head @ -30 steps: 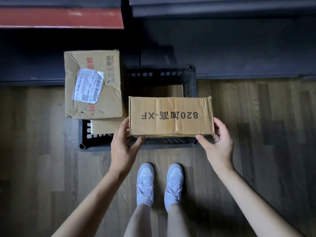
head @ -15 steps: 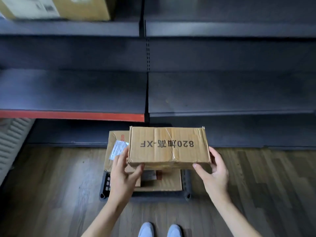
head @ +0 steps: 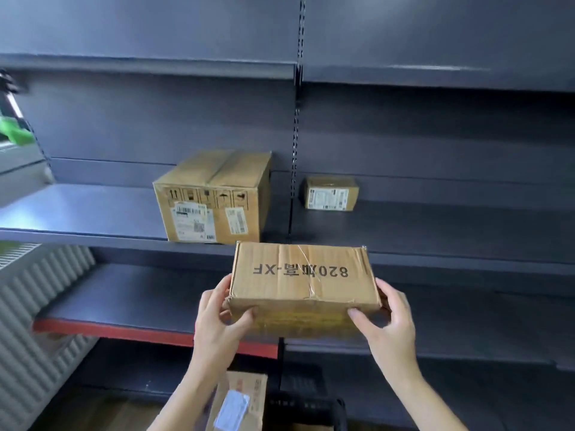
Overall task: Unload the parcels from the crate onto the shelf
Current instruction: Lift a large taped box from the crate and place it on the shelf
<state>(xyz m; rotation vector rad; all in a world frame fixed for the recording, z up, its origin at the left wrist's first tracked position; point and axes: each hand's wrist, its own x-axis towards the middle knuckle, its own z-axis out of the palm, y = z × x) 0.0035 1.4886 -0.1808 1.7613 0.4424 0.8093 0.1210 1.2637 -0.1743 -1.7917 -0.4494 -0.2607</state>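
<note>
A flat cardboard parcel printed "820" and "XF" point(head: 303, 281) is held level in front of the dark shelf unit, between its middle and lower boards. My left hand point(head: 217, 318) grips its left end and my right hand point(head: 389, 321) grips its right end. On the middle shelf point(head: 93, 234) stands a large taped carton point(head: 214, 197), with a small labelled box point(head: 331, 193) to its right. Below, the black crate point(head: 308, 405) shows at the bottom edge with a labelled parcel point(head: 239, 402) in it.
A lower shelf board with a red front edge point(head: 124, 332) sits under the held parcel. A white ribbed radiator point(head: 37, 306) stands at the left. Something green point(head: 15, 132) shows at the far left edge.
The parcel has been lifted from just above the crate up to shelf height, and my view has tilted up from the floor to the shelves. Both hands keep their grip.
</note>
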